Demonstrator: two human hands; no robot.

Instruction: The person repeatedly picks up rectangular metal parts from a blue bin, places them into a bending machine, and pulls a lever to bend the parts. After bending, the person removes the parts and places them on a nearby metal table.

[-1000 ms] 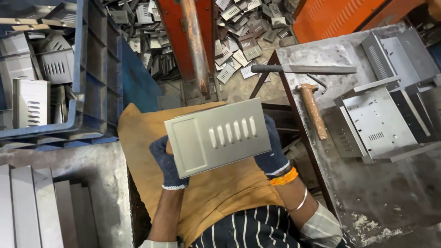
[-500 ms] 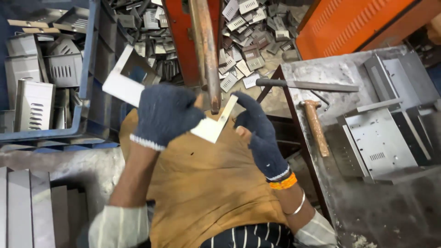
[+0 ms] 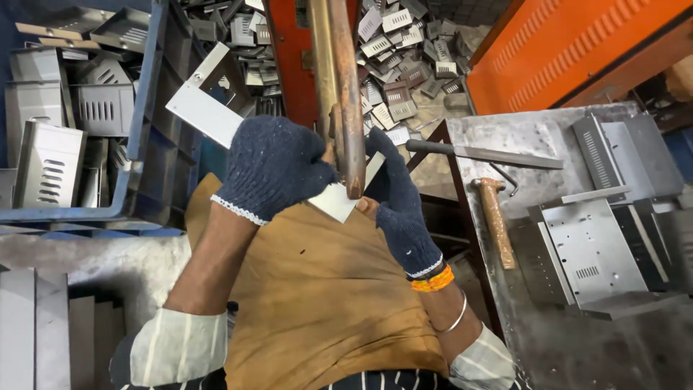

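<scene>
Both my hands wear dark blue knit gloves. My left hand [image 3: 271, 167] grips a bent grey sheet-metal panel [image 3: 206, 112] whose free end sticks up to the left. My right hand [image 3: 398, 202] holds the panel's lower right corner. The panel is pushed up against the tip of a rusty copper-coloured rod [image 3: 345, 101] that comes down from the orange-red machine [image 3: 292, 58]. A brown apron [image 3: 317, 303] covers my lap under the hands.
A blue crate [image 3: 155, 137] of slotted metal parts stands at the left. Small punched pieces [image 3: 404, 65] litter the floor behind the machine. On the steel bench [image 3: 505, 141] at the right lie a file [image 3: 484, 153], a hammer [image 3: 497, 220] and stacked panels [image 3: 592, 253].
The panel, held flat and facing me a second ago, has been turned and raised to the rod's tip. Both hands moved up and forward with it.
</scene>
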